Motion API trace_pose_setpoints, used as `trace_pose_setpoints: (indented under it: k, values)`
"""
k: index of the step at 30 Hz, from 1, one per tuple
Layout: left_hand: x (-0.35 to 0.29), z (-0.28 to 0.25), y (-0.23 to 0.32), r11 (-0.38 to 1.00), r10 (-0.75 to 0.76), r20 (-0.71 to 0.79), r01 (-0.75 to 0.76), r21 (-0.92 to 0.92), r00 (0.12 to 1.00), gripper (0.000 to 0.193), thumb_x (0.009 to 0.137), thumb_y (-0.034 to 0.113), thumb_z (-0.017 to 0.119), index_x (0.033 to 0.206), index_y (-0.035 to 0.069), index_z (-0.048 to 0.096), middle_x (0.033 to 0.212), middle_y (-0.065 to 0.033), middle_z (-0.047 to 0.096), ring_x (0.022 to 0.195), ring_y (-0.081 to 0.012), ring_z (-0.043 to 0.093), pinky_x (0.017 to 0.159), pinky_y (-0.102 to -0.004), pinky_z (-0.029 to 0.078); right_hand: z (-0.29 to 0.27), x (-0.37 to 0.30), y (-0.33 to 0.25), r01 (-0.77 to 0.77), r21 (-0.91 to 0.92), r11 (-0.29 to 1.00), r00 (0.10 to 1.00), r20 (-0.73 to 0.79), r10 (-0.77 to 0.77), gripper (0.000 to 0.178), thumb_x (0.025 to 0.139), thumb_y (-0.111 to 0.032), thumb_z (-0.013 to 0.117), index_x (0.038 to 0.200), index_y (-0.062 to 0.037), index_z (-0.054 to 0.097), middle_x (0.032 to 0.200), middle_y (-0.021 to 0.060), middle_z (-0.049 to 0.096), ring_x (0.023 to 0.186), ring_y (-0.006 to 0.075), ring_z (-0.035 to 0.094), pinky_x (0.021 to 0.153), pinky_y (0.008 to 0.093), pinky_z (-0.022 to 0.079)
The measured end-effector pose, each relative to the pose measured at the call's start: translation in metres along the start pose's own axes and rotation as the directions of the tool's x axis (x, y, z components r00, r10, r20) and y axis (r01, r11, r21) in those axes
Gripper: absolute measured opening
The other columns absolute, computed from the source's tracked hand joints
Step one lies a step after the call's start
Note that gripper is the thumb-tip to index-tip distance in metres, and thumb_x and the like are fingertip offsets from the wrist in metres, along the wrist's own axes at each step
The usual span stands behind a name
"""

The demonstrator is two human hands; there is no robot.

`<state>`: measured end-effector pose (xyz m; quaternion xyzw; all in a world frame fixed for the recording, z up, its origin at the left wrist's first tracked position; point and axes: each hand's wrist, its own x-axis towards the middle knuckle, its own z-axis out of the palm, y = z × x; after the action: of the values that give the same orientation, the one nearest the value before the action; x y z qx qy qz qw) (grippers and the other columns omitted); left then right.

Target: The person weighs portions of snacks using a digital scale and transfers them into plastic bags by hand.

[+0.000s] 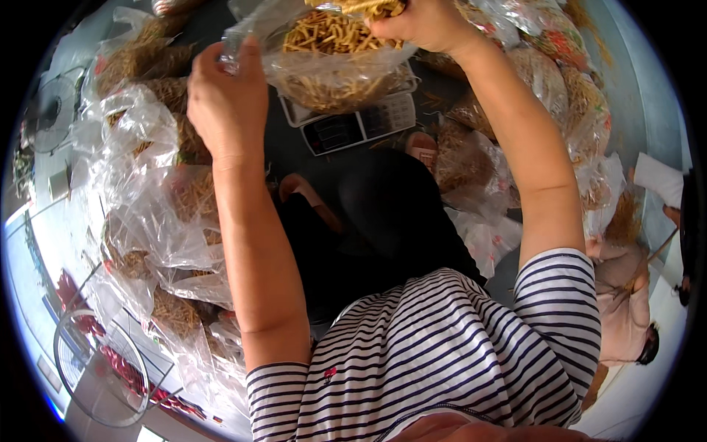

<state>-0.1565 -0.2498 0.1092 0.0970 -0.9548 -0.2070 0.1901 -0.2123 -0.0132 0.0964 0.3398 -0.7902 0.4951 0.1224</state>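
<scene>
Bulging clear plastic bags of brown dried stalks (195, 195) flank a dark floor (276, 138). An open clear plastic bag (324, 79) of short tan sticks (328, 33) sits on a white scale with a black display (387, 116), hiding most of its pan. The left hand's (230, 99) grip pinches the bag's rim, fingertips unclear; the right hand's (426, 23) grip clasps yellowish sticks (368, 7), cut off above.

12 o'clock: one digital scale (361, 127), one open plastic bag (331, 85). 11 o'clock: one left hand (228, 99). 1 o'clock: one right hand (425, 26). 9 o'clock: multiple filled bags (195, 195), overlapping; count indeterminable.
</scene>
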Motion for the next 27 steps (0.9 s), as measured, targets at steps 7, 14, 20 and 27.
trace_pose_setpoints:
  k: [7,14,20,27]
  values:
    - [-0.069,-0.007,0.094,0.866,0.195,-0.015,-0.179,-0.466,0.981,0.038,0.073,0.020,0.070,0.097,-0.002,0.050,0.093,-0.0150,0.052,0.080,-0.0256,0.052,0.073,-0.0383,0.045,-0.124,-0.122,-0.061,-0.563,-0.098,0.821,0.826,-0.013,0.564,0.068,0.064,-0.001,0.069,0.124,-0.0150,0.040,0.116,0.0027,0.050,0.107,0.0167,0.053,0.086,0.0346,0.046]
    - [-0.267,0.066,0.170,0.829,0.481,0.600,-0.111,-0.548,0.639,0.057,0.077,0.032,0.068,0.115,-0.002,0.045,0.099,-0.0149,0.058,0.085,-0.0240,0.059,0.074,-0.0320,0.048,-0.150,-0.330,-0.121,-0.619,0.444,0.647,0.630,-0.211,0.747,0.058,0.061,0.001,0.066,0.114,-0.0107,0.044,0.103,0.0017,0.050,0.099,0.0131,0.048,0.083,0.0300,0.045]
    - [-0.326,0.174,0.173,0.601,0.009,0.936,0.746,-0.286,0.351,0.043,0.079,0.019,0.061,0.115,0.000,0.049,0.081,-0.0078,0.054,0.067,-0.0145,0.053,0.048,-0.0315,0.043,-0.073,-0.429,-0.092,-0.454,0.882,0.125,0.369,0.059,0.927,0.064,0.059,0.006,0.063,0.116,-0.0157,0.045,0.099,0.0049,0.056,0.090,0.0153,0.055,0.069,0.0329,0.051]
    - [-0.321,0.158,0.167,0.862,0.407,0.629,-0.049,-0.505,0.662,0.033,0.083,0.014,0.052,0.109,-0.007,0.053,0.091,-0.0249,0.062,0.082,-0.0348,0.061,0.073,-0.0388,0.046,-0.005,-0.425,-0.002,-0.647,0.666,-0.372,0.093,0.553,0.828,0.032,0.066,-0.013,0.066,0.095,-0.0014,0.062,0.087,0.0092,0.064,0.078,0.0253,0.061,0.072,0.0407,0.050]
